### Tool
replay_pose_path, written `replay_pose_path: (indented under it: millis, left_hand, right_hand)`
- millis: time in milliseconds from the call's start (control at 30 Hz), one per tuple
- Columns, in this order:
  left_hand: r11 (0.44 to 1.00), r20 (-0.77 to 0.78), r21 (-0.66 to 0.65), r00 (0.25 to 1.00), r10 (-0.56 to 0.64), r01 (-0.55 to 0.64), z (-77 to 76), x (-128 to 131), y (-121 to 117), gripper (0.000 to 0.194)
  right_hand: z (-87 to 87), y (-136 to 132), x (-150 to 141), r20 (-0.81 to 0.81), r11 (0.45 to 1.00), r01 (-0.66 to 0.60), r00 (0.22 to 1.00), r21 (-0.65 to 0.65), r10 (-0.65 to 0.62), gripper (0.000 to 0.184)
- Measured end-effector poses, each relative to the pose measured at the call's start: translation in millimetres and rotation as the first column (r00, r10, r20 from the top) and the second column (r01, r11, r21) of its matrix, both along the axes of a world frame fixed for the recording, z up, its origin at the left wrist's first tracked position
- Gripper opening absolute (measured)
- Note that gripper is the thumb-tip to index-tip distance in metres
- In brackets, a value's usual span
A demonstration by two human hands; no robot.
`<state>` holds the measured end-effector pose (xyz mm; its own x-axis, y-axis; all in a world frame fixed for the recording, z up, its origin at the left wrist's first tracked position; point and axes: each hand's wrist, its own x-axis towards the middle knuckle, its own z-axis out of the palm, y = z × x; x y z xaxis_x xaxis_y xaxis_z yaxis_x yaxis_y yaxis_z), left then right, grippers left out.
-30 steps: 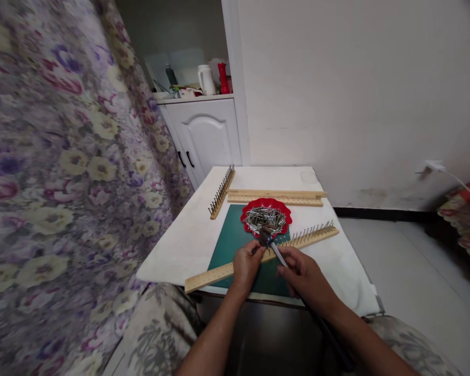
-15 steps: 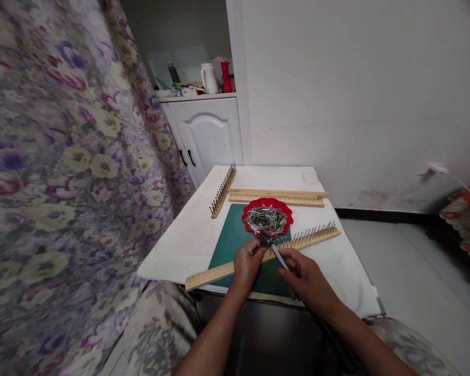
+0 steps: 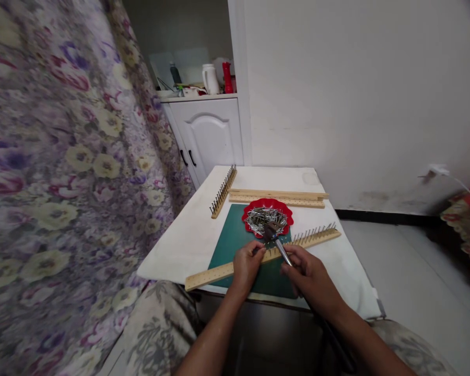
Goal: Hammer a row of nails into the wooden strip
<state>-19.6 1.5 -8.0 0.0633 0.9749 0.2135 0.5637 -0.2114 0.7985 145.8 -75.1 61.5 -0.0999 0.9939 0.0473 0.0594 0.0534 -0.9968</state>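
A long wooden strip (image 3: 215,273) lies slantwise across the green mat (image 3: 229,230), with rows of nails standing in its right part and small holes along its left. My left hand (image 3: 247,265) rests over the strip's middle, thumb and forefinger pinched on a nail that the fingers mostly hide. My right hand (image 3: 312,277) is closed round the handle of a hammer (image 3: 283,253). The hammer's dark head is just right of my left fingertips, above the strip and apart from them. Behind it sits a red scalloped dish (image 3: 289,209) full of loose nails.
On the white table (image 3: 172,250), a nail-studded strip (image 3: 224,191) lies at the back left. More wooden strips (image 3: 278,197) lie side by side behind the dish. A floral curtain (image 3: 82,183) hangs at the left; a white cabinet (image 3: 211,130) stands behind the table.
The hammer head has shifted slightly up and to the right, off my left fingertips, along with my right hand. My left hand stays almost in place.
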Motion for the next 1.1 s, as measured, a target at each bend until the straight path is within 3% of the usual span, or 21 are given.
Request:
replay_pose_path:
  millis: [267, 433, 600, 700, 867, 967, 1100]
  left_hand:
    - [0.999, 0.023, -0.012, 0.999, -0.049, 0.049, 7.7, -6.9, -2.6, 0.016]
    - [0.996, -0.093, 0.07, 0.994, -0.052, 0.058, 23.8, -21.3, -2.0, 0.015]
    - [0.983, -0.246, 0.167, 0.968, -0.039, 0.082, 47.8, -25.7, 21.7, 0.014]
    - [0.98, -0.386, 0.171, 0.922, -0.027, 0.1, 57.4, -15.5, 42.0, 0.011]
    - [0.998, -0.65, 0.037, 0.76, -0.012, 0.047, 56.5, 8.1, 71.8, 0.012]
    - [1.0, -0.705, 0.001, 0.709, 0.001, -0.001, 53.7, 15.9, 81.8, 0.011]
    - [1.0, -0.714, -0.004, 0.7, 0.016, -0.027, 53.9, 17.5, 83.1, 0.014]
  right_hand:
    - [0.6, 4.9, 5.8, -0.058, 0.999, 0.04, 0.998, -0.009, -0.04, 0.03]
    - [6.0, 8.3, 11.4, -0.101, 0.997, 0.078, 0.992, -0.013, -0.079, 0.031]
    - [9.6, 11.0, 13.3, -0.104, 0.995, 0.104, 0.989, -0.011, -0.105, 0.031]
    - [9.7, 12.7, 12.2, -0.105, 0.994, 0.111, 0.988, -0.019, -0.112, 0.032]
    - [7.7, 14.8, 10.4, -0.115, 0.995, 0.103, 0.988, -0.015, -0.104, 0.031]
    - [6.7, 15.7, 10.5, -0.115, 0.995, 0.099, 0.988, -0.018, -0.101, 0.03]
    - [6.3, 17.1, 10.9, -0.11, 0.994, 0.1, 0.989, -0.033, -0.103, 0.031]
